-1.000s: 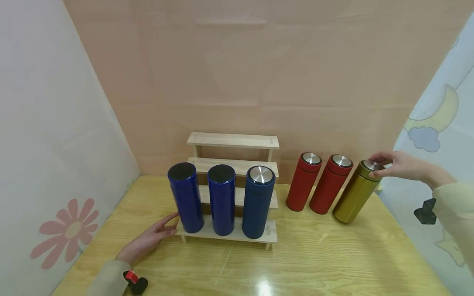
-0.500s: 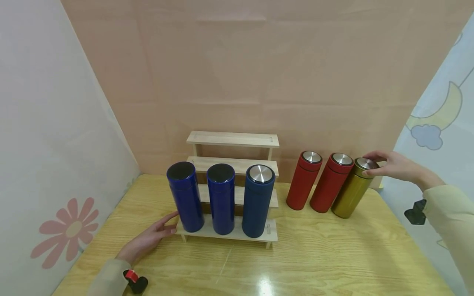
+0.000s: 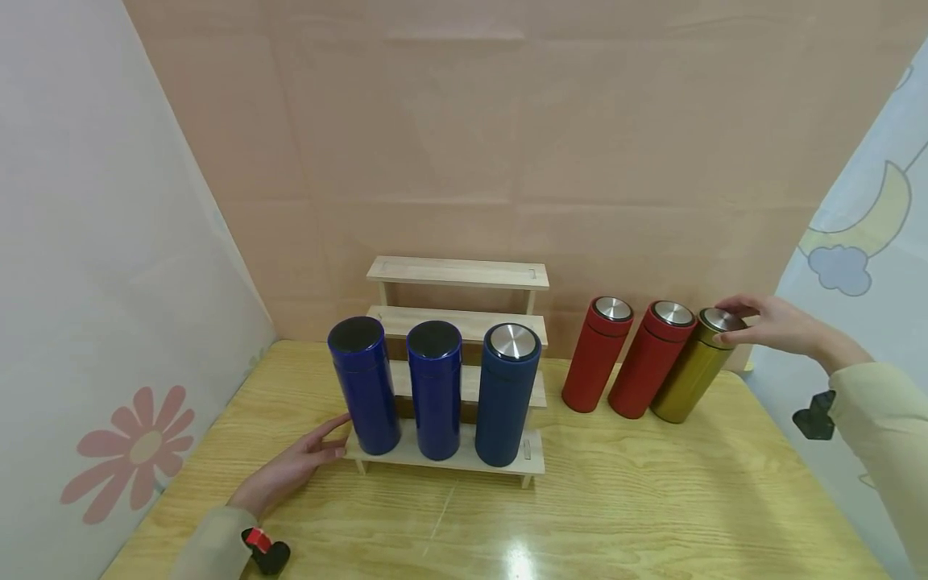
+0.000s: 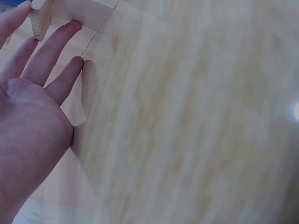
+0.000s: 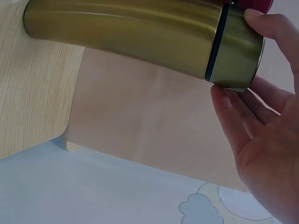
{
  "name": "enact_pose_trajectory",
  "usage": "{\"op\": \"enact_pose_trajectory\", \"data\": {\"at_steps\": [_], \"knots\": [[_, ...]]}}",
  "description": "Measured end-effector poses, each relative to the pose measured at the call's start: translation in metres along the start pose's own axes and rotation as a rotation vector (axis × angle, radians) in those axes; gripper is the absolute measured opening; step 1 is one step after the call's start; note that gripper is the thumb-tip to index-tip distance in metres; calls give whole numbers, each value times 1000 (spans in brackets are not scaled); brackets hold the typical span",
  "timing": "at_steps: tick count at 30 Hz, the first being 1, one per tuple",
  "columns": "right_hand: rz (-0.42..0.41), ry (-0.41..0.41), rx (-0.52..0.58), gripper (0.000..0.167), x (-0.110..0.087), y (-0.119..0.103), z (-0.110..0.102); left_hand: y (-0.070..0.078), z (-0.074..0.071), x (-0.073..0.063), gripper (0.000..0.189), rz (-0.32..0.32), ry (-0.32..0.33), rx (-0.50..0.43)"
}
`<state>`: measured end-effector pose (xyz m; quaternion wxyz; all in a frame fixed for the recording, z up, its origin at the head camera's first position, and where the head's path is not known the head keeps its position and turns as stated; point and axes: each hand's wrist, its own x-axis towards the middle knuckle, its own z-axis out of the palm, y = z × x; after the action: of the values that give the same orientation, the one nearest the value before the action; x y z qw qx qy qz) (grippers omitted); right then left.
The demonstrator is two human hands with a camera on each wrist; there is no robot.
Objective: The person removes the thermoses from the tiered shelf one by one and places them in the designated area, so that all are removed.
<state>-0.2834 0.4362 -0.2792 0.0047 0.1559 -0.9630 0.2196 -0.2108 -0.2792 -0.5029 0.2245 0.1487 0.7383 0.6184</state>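
Observation:
In the head view my right hand [image 3: 772, 329] holds a gold thermos flask [image 3: 691, 377] by its silver-topped lid. The right wrist view shows the thumb on one side of the gold lid [image 5: 240, 51] and fingers on the other. The flask stands on the table, right beside a red flask [image 3: 648, 366]; another red flask [image 3: 596, 362] stands to the left. My left hand [image 3: 290, 475] rests at the left end of a stepped wooden rack [image 3: 457, 272], its fingers [image 4: 56, 51] extended and touching the lowest shelf's end.
On the rack's lowest step stand a blue flask [image 3: 366, 395], a second blue flask [image 3: 435, 399] and a darker blue flask [image 3: 507, 403] with a silver lid. The wooden table [image 3: 616, 499] is bordered by a peach backdrop [image 3: 464, 145] and pale printed side sheets.
My right hand has slid the gold flask left and slightly back, up beside the nearer red flask; it has barely moved in the last half second. The left hand has stayed put.

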Motion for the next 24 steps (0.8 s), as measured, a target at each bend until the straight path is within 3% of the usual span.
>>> {"op": "enact_pose_trajectory", "data": {"at_steps": [9, 16, 24], "knots": [[8, -8, -2, 58, -2, 4, 0, -1, 0, -1, 70, 0, 4, -6], [48, -41, 4, 65, -4, -5, -4, -2, 0, -1, 71, 3, 8, -4], [51, 63, 115, 62, -13, -30, -22, -3, -1, -1, 70, 2, 10, -23]]}}
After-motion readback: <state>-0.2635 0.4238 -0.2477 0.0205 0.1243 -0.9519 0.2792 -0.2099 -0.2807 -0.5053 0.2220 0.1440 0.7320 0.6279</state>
